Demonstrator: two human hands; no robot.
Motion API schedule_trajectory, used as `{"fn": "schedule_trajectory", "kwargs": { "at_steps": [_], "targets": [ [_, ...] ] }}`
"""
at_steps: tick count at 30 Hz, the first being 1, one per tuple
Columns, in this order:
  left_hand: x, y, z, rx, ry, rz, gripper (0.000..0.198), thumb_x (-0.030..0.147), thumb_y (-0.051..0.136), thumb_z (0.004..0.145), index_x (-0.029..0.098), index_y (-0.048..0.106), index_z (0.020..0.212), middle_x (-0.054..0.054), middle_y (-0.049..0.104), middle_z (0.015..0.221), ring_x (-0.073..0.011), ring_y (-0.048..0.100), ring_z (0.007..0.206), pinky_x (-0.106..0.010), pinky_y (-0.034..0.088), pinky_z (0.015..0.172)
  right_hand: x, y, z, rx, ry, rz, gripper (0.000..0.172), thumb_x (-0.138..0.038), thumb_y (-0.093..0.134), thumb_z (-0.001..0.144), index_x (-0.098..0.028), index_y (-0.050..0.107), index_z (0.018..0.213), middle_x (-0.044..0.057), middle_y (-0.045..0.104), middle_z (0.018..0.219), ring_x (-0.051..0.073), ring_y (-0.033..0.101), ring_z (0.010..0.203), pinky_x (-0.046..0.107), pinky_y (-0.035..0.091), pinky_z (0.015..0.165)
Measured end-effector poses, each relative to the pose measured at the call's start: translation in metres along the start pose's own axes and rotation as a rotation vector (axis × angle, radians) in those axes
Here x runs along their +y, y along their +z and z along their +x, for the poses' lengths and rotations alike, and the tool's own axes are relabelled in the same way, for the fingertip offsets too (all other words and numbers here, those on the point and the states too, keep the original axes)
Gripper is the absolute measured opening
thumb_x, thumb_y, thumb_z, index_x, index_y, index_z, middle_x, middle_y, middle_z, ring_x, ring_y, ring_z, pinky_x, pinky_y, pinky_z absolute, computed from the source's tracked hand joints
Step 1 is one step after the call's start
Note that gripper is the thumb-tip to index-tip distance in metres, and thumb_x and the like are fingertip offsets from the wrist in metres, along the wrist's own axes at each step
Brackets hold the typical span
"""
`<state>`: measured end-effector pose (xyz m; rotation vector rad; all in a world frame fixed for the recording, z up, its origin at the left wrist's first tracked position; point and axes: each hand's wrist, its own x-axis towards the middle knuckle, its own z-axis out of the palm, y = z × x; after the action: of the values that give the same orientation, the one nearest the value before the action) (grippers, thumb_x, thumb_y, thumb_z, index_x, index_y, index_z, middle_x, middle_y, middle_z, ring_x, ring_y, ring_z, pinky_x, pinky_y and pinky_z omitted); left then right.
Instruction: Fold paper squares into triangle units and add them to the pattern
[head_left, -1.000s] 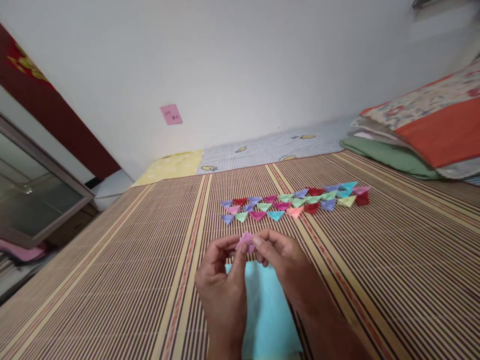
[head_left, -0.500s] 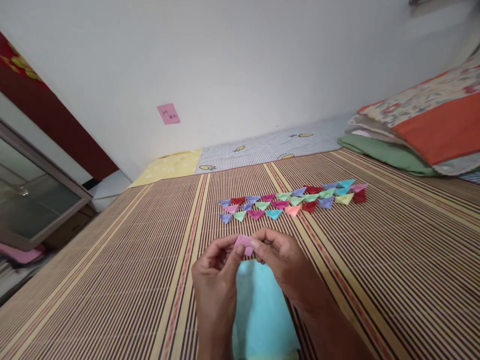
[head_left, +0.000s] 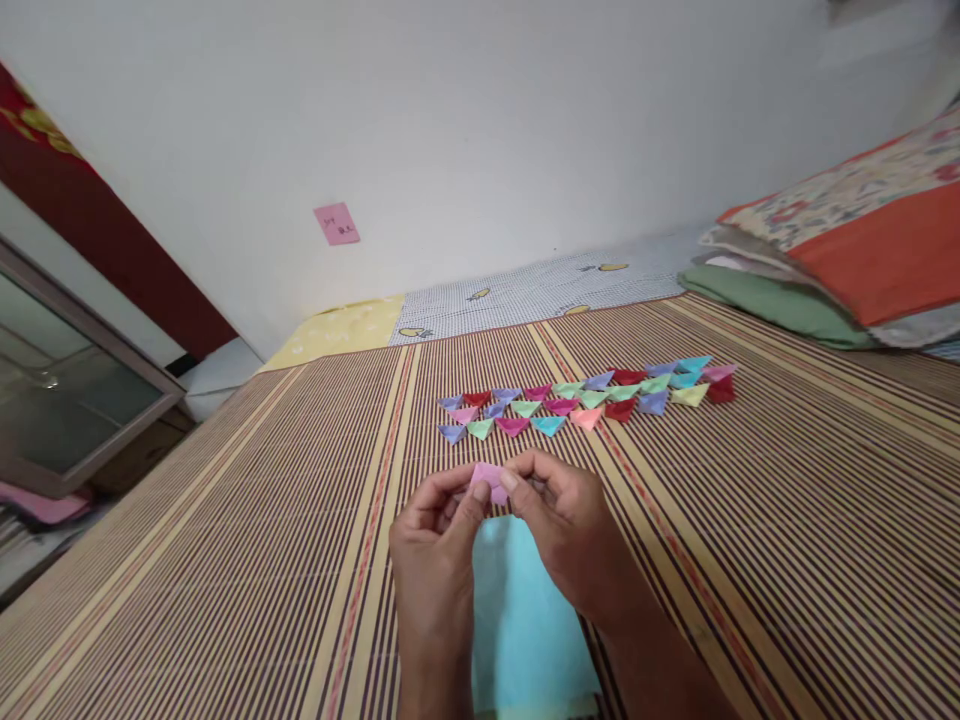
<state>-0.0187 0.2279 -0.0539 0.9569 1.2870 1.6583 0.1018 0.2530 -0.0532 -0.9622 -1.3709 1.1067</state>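
A small folded piece of pink paper [head_left: 489, 480] is pinched between both hands, held above the mat. My left hand [head_left: 439, 540] grips its left side with thumb and fingers. On the right side, my right hand [head_left: 566, 520] pinches it the same way. Beneath and between the wrists lies a light blue flat pad or sheet [head_left: 525, 620]. Beyond the hands, several folded paper triangles [head_left: 549, 427] in blue, green, red, pink and yellow lie in uneven rows.
A striped mat [head_left: 247, 560] covers the bed-like surface. Folded bedding [head_left: 885, 260] is stacked at the right. A checked cloth [head_left: 517, 295] runs along the wall, where a pink note [head_left: 337, 224] hangs. A framed glass panel [head_left: 67, 380] stands at the left.
Both hands and the pink paper have shifted slightly upward in view, and the paper's visible shape differs a little. The paper triangles lie as before.
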Motion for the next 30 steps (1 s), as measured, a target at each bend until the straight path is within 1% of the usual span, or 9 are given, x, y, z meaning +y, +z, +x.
{"fn": "schedule_trajectory", "kwargs": {
  "at_steps": [2,4,8,11,13,18,21,26,30],
  "targets": [
    [-0.001,-0.001,0.001,-0.047,-0.024,0.001,0.018,0.034,0.083,0.078,0.017,0.077,0.080,-0.002,0.073,0.072,-0.0130,0.066,0.067,-0.021,0.053,0.066,0.000,0.001,-0.001,-0.002,-0.018,-0.012,0.022,-0.034,0.060,0.093,-0.019,0.064,0.079,0.002,0.066,0.071,0.017,0.060,0.068,0.028,0.047,0.061],
    [-0.002,-0.003,0.001,-0.070,-0.020,-0.005,0.019,0.034,0.082,0.080,0.016,0.075,0.076,-0.001,0.071,0.069,-0.0118,0.063,0.066,-0.020,0.051,0.065,-0.001,0.002,-0.001,0.006,-0.033,-0.009,0.022,-0.034,0.059,0.094,-0.019,0.065,0.078,0.002,0.066,0.071,0.017,0.061,0.067,0.027,0.048,0.061],
    [0.000,-0.003,0.000,-0.071,0.010,-0.016,0.018,0.034,0.081,0.081,0.017,0.075,0.079,-0.001,0.071,0.072,-0.0132,0.064,0.069,-0.022,0.051,0.067,-0.005,0.002,0.000,-0.014,-0.023,0.097,0.019,-0.033,0.064,0.091,-0.019,0.067,0.079,0.001,0.067,0.070,0.017,0.064,0.067,0.027,0.050,0.061],
    [0.004,-0.001,-0.002,-0.084,0.029,0.023,0.020,0.035,0.081,0.081,0.017,0.075,0.077,-0.002,0.071,0.071,-0.0140,0.064,0.067,-0.023,0.052,0.066,-0.006,0.001,0.000,-0.034,0.004,0.138,0.017,-0.033,0.068,0.088,-0.018,0.069,0.079,0.001,0.068,0.072,0.017,0.065,0.069,0.027,0.052,0.063],
    [0.006,-0.001,-0.003,-0.094,0.045,0.037,0.020,0.036,0.079,0.082,0.017,0.075,0.075,-0.002,0.072,0.072,-0.0145,0.065,0.068,-0.023,0.052,0.067,-0.006,0.000,0.000,-0.033,0.012,0.146,0.019,-0.034,0.068,0.088,-0.018,0.068,0.078,0.001,0.067,0.071,0.016,0.063,0.068,0.026,0.050,0.063],
    [0.008,-0.002,-0.003,-0.125,0.073,0.042,0.020,0.035,0.078,0.085,0.018,0.076,0.076,-0.002,0.072,0.073,-0.0149,0.065,0.070,-0.024,0.052,0.071,-0.004,-0.002,0.001,-0.059,0.049,0.187,0.025,-0.038,0.067,0.089,-0.019,0.066,0.073,-0.002,0.058,0.064,0.013,0.052,0.061,0.025,0.044,0.058],
    [0.008,-0.003,-0.001,-0.159,0.041,0.045,0.021,0.036,0.079,0.084,0.018,0.075,0.075,-0.002,0.071,0.072,-0.0146,0.064,0.070,-0.023,0.051,0.069,-0.006,-0.005,0.002,-0.083,0.051,0.185,0.026,-0.039,0.068,0.088,-0.019,0.065,0.071,-0.002,0.057,0.064,0.013,0.050,0.060,0.025,0.043,0.058],
    [0.007,-0.010,0.001,-0.215,-0.029,0.071,0.021,0.036,0.079,0.083,0.017,0.072,0.077,-0.001,0.069,0.073,-0.0135,0.061,0.070,-0.022,0.047,0.067,-0.007,-0.014,0.002,-0.199,0.015,0.066,0.021,-0.032,0.065,0.089,-0.019,0.066,0.073,-0.002,0.059,0.065,0.013,0.051,0.061,0.025,0.041,0.057],
    [0.006,-0.015,0.001,-0.285,-0.102,0.075,0.021,0.034,0.079,0.083,0.016,0.070,0.078,-0.001,0.065,0.071,-0.0127,0.057,0.067,-0.022,0.044,0.062,-0.003,-0.018,0.002,-0.214,0.029,0.042,0.022,-0.033,0.065,0.090,-0.019,0.065,0.073,-0.003,0.058,0.066,0.012,0.051,0.061,0.025,0.039,0.057]
  ]
}}
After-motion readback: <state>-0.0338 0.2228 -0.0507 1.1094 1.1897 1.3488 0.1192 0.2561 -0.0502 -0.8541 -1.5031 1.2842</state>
